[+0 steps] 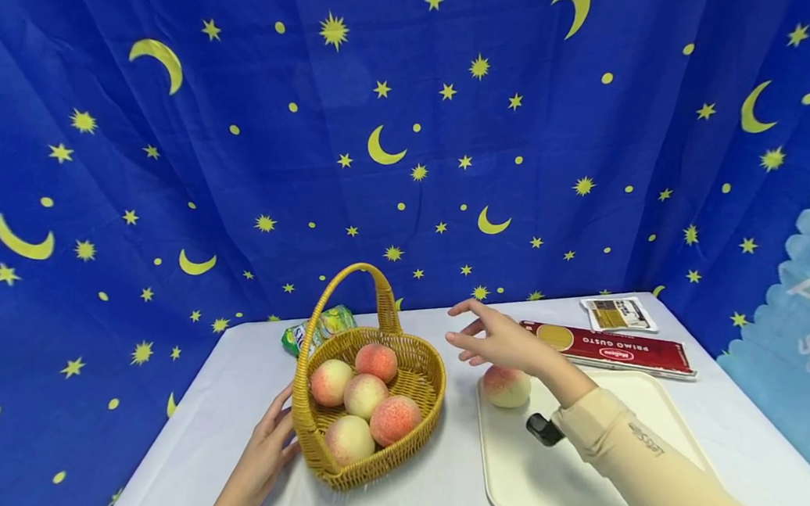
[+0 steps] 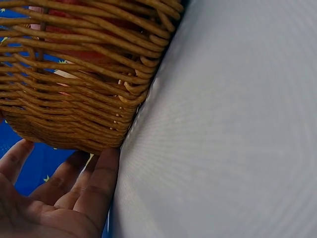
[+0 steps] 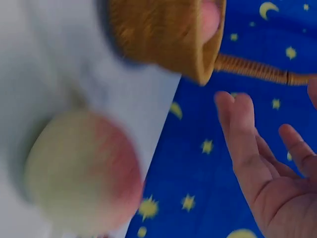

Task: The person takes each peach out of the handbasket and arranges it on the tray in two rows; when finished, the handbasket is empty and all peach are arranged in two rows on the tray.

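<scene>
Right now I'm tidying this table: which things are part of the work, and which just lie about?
In use: basket, five peaches inside, one peach on the tray, both hands.
Lying about: pasta box, small packet, green packet.

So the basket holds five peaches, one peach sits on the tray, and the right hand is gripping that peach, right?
Not quite. The right hand is open above the peach on the tray, not gripping it; the head view shows its fingers spread. The basket does hold five peaches, and that one peach does sit on the tray.
</scene>
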{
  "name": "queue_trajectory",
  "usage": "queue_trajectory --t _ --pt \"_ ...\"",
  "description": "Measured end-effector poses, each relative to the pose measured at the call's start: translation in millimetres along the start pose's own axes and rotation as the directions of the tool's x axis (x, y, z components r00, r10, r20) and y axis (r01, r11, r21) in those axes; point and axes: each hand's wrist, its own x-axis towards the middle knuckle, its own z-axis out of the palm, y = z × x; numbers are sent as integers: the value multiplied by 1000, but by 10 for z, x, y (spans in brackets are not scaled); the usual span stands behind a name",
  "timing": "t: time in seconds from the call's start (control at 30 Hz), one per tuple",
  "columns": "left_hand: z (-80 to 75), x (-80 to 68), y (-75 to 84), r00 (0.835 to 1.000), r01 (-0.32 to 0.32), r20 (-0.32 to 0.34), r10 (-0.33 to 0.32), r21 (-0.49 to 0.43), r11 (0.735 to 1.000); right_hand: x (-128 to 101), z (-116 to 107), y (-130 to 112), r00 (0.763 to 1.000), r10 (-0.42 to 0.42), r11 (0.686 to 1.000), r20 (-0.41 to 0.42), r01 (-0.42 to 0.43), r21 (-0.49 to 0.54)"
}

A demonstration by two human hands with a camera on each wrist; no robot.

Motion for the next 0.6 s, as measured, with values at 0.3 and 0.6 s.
queue_trajectory --t 0.3,0.6 --pt "-17 7 9 1000 11 -6 -11 -3 1000 407 398 -315 978 119 984 169 -139 109" --pt "-27 28 -11 1000 2 12 -2 2 1000 682 603 -405 938 207 968 278 -237 79"
